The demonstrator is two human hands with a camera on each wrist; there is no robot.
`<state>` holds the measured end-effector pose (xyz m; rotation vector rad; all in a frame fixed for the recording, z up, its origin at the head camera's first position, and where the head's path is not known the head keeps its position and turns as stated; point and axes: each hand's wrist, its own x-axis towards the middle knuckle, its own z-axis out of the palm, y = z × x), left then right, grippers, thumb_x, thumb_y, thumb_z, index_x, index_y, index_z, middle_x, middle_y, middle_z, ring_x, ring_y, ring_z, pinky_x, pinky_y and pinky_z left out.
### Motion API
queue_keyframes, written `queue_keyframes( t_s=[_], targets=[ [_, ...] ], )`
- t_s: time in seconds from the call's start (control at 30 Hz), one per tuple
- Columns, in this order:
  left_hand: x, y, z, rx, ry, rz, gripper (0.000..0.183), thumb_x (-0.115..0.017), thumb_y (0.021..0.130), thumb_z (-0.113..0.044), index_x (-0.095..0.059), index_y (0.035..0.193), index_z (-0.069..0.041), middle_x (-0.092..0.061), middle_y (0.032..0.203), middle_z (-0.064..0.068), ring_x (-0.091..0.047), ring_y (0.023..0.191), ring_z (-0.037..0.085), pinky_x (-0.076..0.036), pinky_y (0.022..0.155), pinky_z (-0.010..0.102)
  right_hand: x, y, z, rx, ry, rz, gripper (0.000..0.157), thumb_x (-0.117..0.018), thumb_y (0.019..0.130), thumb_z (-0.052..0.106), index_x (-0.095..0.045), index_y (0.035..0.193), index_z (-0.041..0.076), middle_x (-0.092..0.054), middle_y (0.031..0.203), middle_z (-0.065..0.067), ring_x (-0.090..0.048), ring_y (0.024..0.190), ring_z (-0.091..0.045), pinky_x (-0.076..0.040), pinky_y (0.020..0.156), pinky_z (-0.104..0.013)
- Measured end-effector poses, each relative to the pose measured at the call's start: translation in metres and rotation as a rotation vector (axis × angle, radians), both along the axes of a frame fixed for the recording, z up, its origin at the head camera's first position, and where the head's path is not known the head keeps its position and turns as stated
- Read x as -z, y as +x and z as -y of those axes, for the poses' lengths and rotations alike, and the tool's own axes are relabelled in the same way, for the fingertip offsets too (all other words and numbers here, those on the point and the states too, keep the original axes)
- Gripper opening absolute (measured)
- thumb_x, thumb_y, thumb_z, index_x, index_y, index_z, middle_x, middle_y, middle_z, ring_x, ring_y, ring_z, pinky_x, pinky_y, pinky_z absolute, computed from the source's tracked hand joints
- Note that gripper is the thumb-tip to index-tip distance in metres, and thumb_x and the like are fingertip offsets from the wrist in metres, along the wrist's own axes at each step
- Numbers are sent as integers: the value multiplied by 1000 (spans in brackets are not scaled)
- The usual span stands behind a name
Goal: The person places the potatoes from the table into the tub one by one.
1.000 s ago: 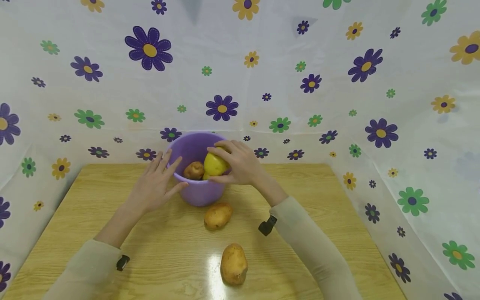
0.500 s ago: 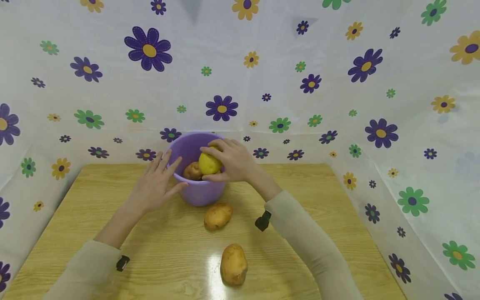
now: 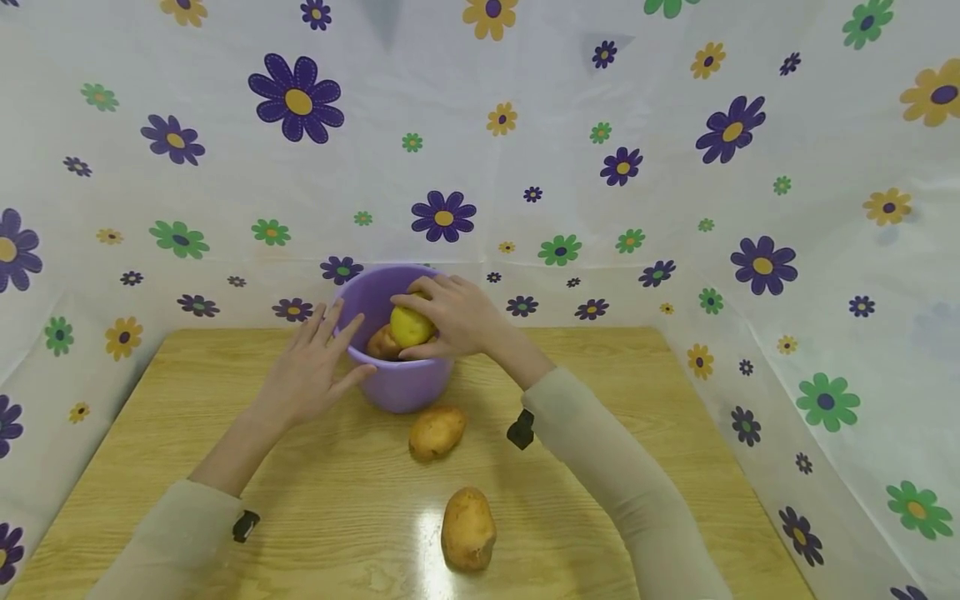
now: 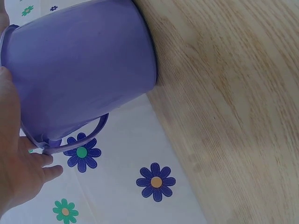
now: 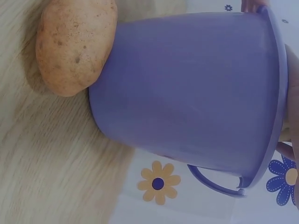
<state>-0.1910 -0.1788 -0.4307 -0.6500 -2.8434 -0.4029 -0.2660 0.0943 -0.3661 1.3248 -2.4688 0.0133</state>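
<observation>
A purple bucket [image 3: 405, 387] stands on the table, its handle hanging down at the side in the left wrist view. My right hand [image 3: 459, 317] grips a smooth, round yellow fruit [image 3: 409, 327] inside the bucket's mouth; its exact kind is unclear. Beside the fruit, partly hidden, a potato [image 3: 382, 343] lies in the bucket. My left hand [image 3: 303, 375], fingers spread and nearly straight, rests against the left side of the bucket's rim. A second potato [image 3: 437, 433] is on the table close in front of the bucket.
Nearer me on the wooden table [image 3: 337, 517] lies another potato [image 3: 468, 529]. A white cloth [image 3: 465, 167] printed with flowers hangs behind the table and along both sides.
My right hand has moved left and slightly further into the bucket with the yellow fruit, covering more of the potato inside. My left hand and the potatoes on the table stay put.
</observation>
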Motion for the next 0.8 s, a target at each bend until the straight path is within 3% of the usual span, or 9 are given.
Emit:
queue_keyframes(
  t_s=[0.3, 0.8],
  targets=[
    [0, 0, 1, -3, -13, -2, 82, -54, 105, -59, -29, 168, -11, -8, 178, 23, -9, 164, 52, -18, 131, 70, -5, -4, 10, -2, 114, 2, 81, -70, 86, 76, -62, 147, 23, -67, 131, -4, -67, 116, -24, -58, 106, -40],
    [0, 0, 0, 0, -5, 1, 83, -55, 105, -58, -29, 168, -11, -8, 178, 24, -9, 163, 53, -17, 131, 71, -12, -2, 17, 80, 275, 75, 82, -63, 90, 79, -57, 151, 24, -65, 135, -5, -66, 122, -26, -50, 118, -45]
  ],
)
